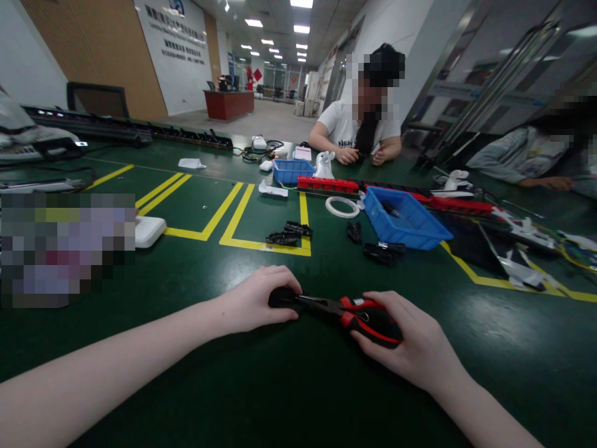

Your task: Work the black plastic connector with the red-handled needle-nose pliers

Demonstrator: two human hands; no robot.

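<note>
My left hand (262, 297) is closed around a small black part (282, 298), thumb below and fingers above. What kind of part it is I cannot make out. Red and black needle-nose pliers (347, 309) are gripped in my right hand (410, 336), with the handles spread apart. Their long jaws point left and their tips meet the right end of the black part; whether they pinch it I cannot tell. Beyond my hands, several similar black parts lie on the table, a pair of them (289, 233) inside a yellow-taped outline and others (383, 252) by a blue bin.
The blue bin (410, 227) holds some black pieces. Behind it are a white ring (342, 207), a long red strip (329, 183) and a smaller blue bin (293, 171). A white box (150, 231) sits left. One person (359, 130) sits opposite, another (517, 155) at the right.
</note>
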